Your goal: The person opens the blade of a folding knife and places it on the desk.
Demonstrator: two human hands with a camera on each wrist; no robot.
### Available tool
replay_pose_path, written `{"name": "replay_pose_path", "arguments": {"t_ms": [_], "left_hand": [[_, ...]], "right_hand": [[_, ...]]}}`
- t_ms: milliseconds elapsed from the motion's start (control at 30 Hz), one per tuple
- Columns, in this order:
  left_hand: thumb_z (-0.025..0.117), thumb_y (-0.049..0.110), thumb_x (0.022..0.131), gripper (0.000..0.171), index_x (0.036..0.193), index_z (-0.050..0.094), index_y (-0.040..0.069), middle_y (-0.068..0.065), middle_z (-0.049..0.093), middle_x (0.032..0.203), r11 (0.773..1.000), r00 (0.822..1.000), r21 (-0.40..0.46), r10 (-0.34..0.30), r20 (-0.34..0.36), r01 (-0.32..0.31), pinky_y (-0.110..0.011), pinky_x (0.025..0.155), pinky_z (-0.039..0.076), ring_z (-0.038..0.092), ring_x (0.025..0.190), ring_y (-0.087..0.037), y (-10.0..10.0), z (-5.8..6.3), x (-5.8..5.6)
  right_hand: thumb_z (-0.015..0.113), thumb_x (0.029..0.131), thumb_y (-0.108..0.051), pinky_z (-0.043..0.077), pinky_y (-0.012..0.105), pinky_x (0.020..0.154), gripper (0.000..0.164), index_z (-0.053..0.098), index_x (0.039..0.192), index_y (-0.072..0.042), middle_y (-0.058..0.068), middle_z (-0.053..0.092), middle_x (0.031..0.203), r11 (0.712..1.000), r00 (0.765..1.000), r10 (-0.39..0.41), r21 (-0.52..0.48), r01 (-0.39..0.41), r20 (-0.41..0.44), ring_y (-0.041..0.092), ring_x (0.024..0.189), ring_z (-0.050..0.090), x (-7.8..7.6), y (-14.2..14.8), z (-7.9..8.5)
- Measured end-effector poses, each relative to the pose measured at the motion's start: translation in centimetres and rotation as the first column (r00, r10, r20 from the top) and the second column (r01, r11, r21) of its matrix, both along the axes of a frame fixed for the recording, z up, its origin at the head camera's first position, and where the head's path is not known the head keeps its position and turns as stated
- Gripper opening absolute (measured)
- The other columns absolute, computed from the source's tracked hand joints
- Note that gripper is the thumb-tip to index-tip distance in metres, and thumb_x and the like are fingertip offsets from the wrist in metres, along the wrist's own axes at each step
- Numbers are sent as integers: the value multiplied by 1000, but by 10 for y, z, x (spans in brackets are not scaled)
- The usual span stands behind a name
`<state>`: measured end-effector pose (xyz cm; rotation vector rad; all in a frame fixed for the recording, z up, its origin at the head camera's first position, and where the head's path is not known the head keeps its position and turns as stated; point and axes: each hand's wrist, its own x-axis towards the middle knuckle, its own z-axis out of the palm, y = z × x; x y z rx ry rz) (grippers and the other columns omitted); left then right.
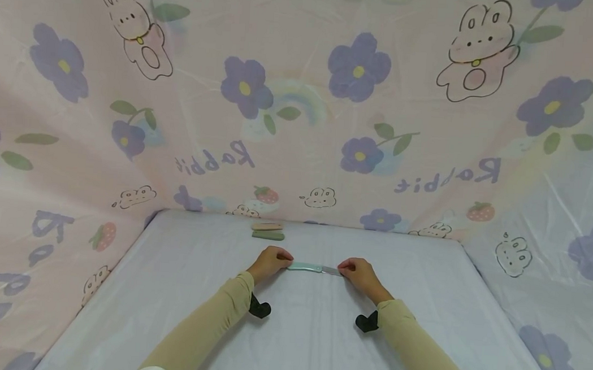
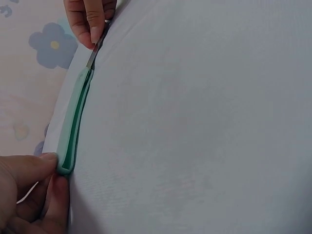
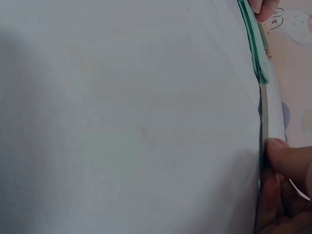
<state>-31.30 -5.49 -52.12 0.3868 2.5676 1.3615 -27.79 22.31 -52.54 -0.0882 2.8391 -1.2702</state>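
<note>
A knife (image 1: pixel 314 268) is stretching crosswise between both hands just over or on the white table (image 1: pixel 312 344), far from its near edge; whether it is touching the cloth, I cannot tell. Its mint handle (image 2: pixel 69 119) is lying toward the left, its slot facing the person, and its blade (image 3: pixel 264 114) is extending straight out to the right. The left hand (image 1: pixel 269 262) is pinching the handle's end, thumb and finger clamped on it. The right hand (image 1: pixel 361 276) is pinching the blade near its tip, thumb and finger clamped there and hiding the tip itself. Beige sleeves (image 1: pixel 201 326) are covering both forearms, and a black piece (image 1: pixel 260 308) is jutting inward at each wrist. Beyond the left hand, a green bar (image 1: pixel 268 236) and a tan bar (image 1: pixel 267 227) are lying side by side on the table, the tan one farther back. Behind and at both sides, a pink curtain (image 1: pixel 299 134) is hanging, showing purple flowers (image 1: pixel 358 71) and outlined rabbits (image 1: pixel 476 54).
</note>
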Motion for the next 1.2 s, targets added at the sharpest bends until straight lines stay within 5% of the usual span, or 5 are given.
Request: {"name": "replay_pose_path", "arguments": {"t_ms": [267, 567, 833, 1200], "left_hand": [[65, 14, 88, 13, 99, 70, 8, 1, 65, 94, 1000, 998, 6, 14, -57, -13, -31, 80, 48, 57, 89, -14, -9, -2, -3], [62, 9, 89, 18, 103, 68, 1, -5, 66, 97, 979, 974, 85, 197, -110, -188, -34, 81, 49, 58, 93, -19, -41, 9, -19], [59, 11, 91, 26, 111, 63, -4, -17, 62, 108, 943, 948, 142, 313, -61, -302, -37, 82, 49, 57, 99, -28, -71, 23, -35], [53, 13, 93, 29, 114, 60, -6, -21, 59, 111, 926, 925, 54, 376, -56, -374, -44, 91, 42, 52, 107, -33, -92, 17, -49]], "right_hand": [[63, 87, -8, 47, 31, 69, 7, 69, 91, -6, 1, 63, 84, 997, 998, 37, 72, -40, 47, 15, 76, 53, -5, -3, 11], [60, 90, -13, 48, 33, 75, 13, 68, 98, -7, 2, 62, 92, 994, 994, 56, 83, -64, 90, 17, 82, 53, -27, -13, 29], [53, 94, -9, 52, 31, 78, 24, 61, 112, 6, 13, 64, 102, 984, 989, 37, -179, -11, 143, 19, 87, 62, -43, -46, 43], [54, 94, -9, 49, 33, 87, 36, 51, 126, 6, 21, 56, 121, 847, 956, 60, -521, 104, 287, 24, 102, 60, -64, -87, 31]]}}
